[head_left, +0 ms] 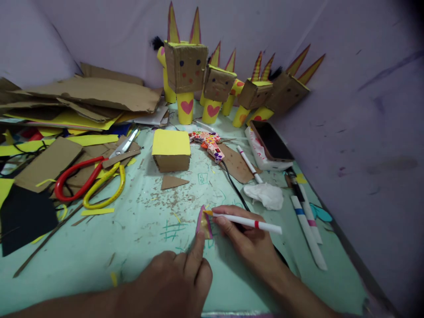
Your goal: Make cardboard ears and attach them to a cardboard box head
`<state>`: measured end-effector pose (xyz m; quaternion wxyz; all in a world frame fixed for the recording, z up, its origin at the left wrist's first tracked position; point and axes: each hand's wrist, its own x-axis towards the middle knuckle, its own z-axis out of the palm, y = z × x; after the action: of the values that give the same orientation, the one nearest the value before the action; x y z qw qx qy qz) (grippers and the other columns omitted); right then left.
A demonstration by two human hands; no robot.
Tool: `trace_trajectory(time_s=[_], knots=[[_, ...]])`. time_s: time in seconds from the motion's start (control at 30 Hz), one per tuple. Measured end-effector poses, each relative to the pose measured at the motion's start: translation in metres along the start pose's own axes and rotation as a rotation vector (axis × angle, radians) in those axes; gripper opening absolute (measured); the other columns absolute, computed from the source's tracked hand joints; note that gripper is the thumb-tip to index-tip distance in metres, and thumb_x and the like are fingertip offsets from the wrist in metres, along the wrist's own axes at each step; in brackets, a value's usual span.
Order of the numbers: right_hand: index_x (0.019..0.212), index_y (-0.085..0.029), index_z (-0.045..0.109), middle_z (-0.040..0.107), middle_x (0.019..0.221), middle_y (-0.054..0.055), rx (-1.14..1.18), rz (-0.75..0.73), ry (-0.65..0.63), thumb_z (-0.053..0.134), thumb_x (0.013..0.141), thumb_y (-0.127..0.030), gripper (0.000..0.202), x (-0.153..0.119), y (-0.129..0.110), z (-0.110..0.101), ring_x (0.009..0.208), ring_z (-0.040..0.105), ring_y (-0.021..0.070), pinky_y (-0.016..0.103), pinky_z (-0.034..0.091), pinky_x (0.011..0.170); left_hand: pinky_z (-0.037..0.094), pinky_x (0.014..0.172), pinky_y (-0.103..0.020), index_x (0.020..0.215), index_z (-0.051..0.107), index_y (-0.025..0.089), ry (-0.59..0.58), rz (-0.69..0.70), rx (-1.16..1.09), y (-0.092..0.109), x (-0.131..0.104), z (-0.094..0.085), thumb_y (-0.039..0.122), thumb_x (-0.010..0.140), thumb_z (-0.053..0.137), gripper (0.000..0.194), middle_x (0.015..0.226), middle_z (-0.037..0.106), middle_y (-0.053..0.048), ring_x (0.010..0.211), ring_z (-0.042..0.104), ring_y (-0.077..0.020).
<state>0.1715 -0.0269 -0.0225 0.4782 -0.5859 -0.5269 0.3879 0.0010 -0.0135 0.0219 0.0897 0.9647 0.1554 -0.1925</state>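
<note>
A small cardboard triangle with purple edges and partly yellow colouring lies on the table in front of me. My left hand presses its lower end down with a stretched index finger, the other fingers curled in. In my right hand is a white marker with a red band, pinched between thumb and fingers. Its orange-yellow tip touches the triangle's upper right side. Beyond the hands lie a plain cardboard triangle and a cardboard box with a yellow top.
Red-and-yellow-handled scissors lie left among cardboard scraps. Several horned cardboard animal figures stand along the back wall. A patterned glue gun with a black cord, a phone, crumpled white tissue and capped markers are to the right.
</note>
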Motion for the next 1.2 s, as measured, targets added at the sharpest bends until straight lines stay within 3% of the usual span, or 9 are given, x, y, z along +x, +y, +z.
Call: trace_trajectory(time_s=[0.23, 0.67, 0.97, 1.2], knots=[[0.088, -0.020, 0.073, 0.073, 0.083, 0.004, -0.007, -0.035, 0.001, 0.062, 0.081, -0.021, 0.013, 0.000, 0.005, 0.000, 0.079, 0.068, 0.0185, 0.030, 0.055, 0.073, 0.057, 0.047, -0.036, 0.107, 0.056, 0.009, -0.032, 0.022, 0.019, 0.000, 0.000, 0.003, 0.014, 0.087, 0.045, 0.024, 0.130, 0.047, -0.032, 0.063, 0.070, -0.0248], [0.093, -0.024, 0.072, 0.074, 0.090, 0.001, -0.020, -0.104, -0.025, 0.061, 0.083, -0.017, 0.016, 0.001, 0.007, -0.001, 0.082, 0.068, 0.0149, 0.028, 0.053, 0.079, 0.055, 0.045, -0.035, 0.104, 0.060, 0.012, 0.077, -0.034, 0.090, 0.003, 0.000, 0.010, 0.014, 0.084, 0.045, 0.024, 0.126, 0.051, -0.032, 0.049, 0.066, -0.0210], [0.088, -0.019, 0.071, 0.074, 0.085, 0.004, -0.020, -0.083, -0.012, 0.060, 0.082, -0.018, 0.013, -0.001, 0.004, 0.000, 0.080, 0.068, 0.0159, 0.025, 0.054, 0.073, 0.056, 0.048, -0.034, 0.105, 0.058, 0.013, 0.006, -0.039, 0.066, 0.002, 0.001, 0.007, 0.014, 0.083, 0.046, 0.025, 0.130, 0.048, -0.030, 0.052, 0.066, -0.0196], [0.083, -0.014, 0.070, 0.072, 0.075, 0.006, -0.008, -0.032, 0.024, 0.059, 0.080, -0.022, 0.013, -0.003, 0.002, -0.001, 0.074, 0.068, 0.0180, 0.026, 0.055, 0.066, 0.054, 0.046, -0.034, 0.099, 0.060, 0.013, 0.065, -0.034, 0.092, 0.001, 0.002, 0.010, 0.014, 0.082, 0.048, 0.021, 0.128, 0.050, -0.030, 0.052, 0.067, -0.0218]])
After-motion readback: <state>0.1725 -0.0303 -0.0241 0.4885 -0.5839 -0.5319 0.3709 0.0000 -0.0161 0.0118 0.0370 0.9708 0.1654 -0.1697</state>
